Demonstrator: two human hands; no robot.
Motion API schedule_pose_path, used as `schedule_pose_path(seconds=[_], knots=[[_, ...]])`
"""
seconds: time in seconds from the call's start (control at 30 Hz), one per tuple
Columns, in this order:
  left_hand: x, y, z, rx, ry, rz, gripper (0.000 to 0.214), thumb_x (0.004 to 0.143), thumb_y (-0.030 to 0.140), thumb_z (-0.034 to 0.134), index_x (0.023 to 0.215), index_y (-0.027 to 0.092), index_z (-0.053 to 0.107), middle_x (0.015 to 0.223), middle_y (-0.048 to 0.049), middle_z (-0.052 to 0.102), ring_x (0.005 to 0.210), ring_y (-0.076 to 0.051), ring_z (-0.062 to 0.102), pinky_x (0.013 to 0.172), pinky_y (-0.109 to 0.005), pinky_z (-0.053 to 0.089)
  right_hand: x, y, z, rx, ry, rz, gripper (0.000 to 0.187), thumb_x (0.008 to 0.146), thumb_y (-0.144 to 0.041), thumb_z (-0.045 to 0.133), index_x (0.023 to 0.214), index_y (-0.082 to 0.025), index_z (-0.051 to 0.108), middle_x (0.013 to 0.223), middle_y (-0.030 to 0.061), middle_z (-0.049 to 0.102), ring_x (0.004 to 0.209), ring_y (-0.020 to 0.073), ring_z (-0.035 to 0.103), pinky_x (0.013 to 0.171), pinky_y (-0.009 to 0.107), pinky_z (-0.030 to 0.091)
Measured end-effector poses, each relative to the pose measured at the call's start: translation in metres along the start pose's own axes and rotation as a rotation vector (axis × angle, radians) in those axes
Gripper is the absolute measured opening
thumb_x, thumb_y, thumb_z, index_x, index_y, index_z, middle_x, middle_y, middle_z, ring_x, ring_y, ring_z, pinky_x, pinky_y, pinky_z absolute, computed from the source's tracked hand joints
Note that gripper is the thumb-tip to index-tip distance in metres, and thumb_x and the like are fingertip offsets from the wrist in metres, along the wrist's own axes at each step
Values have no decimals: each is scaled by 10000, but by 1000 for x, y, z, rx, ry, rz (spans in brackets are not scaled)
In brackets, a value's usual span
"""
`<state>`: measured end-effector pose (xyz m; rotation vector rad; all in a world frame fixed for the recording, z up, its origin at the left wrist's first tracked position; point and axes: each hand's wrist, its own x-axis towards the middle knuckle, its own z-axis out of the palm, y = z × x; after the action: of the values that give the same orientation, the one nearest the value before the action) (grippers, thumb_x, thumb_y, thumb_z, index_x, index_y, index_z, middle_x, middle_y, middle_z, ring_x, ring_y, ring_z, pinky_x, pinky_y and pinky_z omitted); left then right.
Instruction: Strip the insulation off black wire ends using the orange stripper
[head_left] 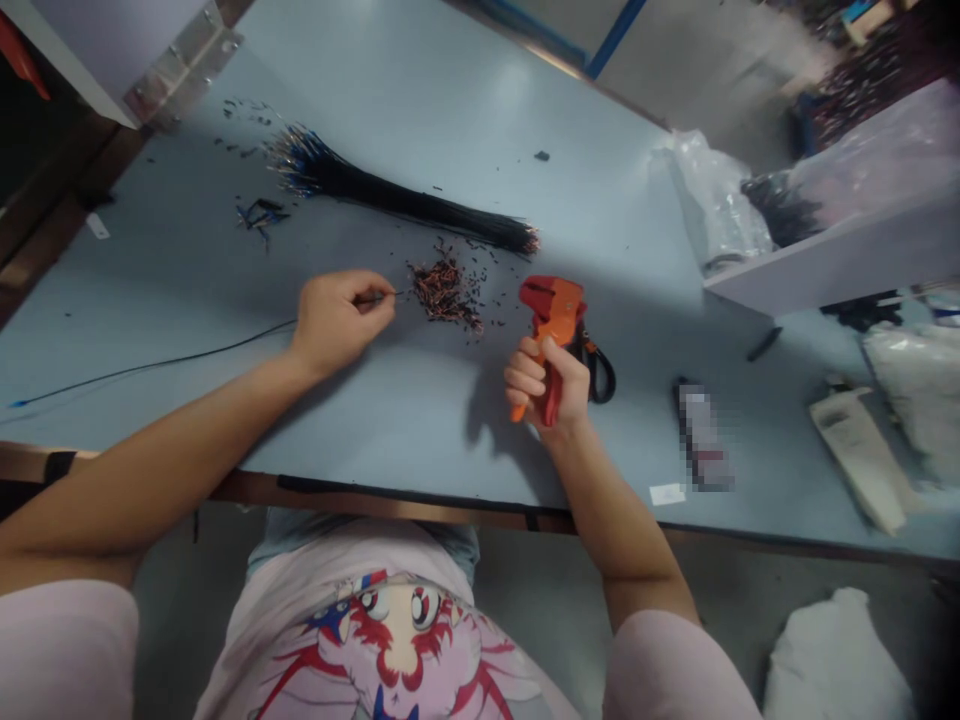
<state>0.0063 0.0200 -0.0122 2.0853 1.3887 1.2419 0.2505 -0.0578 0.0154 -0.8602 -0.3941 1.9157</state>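
Pinched in the fingers of my left hand [341, 315] is a thin black wire [187, 357]. Its short end points right, while the long part trails left over the table to a blue tip. My right hand [551, 380] is wrapped round the handles of an orange and red wire stripper [555, 305], its head pointing up and left. Between my hands lies a pile of small copper and black wire scraps [444, 288], just beyond the wire's short end. Behind the pile stretches a thick bundle of black wires [412, 205], with blue ends at left and bare copper ends at right.
A few blue-tipped pieces [260, 215] lie left of the bundle. Right of my right hand are a blurred-out object [703, 440], a white label [667, 494] and a beige holder [859, 455]. Clear plastic bags [720, 195] rest near a shelf [832, 260] at right.
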Motion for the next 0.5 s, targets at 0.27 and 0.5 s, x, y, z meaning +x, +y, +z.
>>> schedule_pose_path(seconds=[0.27, 0.5], knots=[[-3, 16, -1, -158, -49, -65, 72, 734, 220, 626, 747, 188, 689, 662, 2, 677, 566, -97, 581, 524, -202, 444, 5, 10, -2, -154, -54, 144, 325, 670, -208, 569, 988, -155, 525, 766, 28, 572, 666, 169, 551, 671, 377, 500], [-2, 17, 0, -133, -43, -30, 79, 738, 179, 610, 758, 174, 686, 676, -4, 671, 581, -97, 570, 539, -209, 434, 2, 11, -3, -258, -129, 67, 455, 592, -99, 583, 1030, -189, 501, 924, 37, 622, 773, 172, 601, 754, 393, 507]])
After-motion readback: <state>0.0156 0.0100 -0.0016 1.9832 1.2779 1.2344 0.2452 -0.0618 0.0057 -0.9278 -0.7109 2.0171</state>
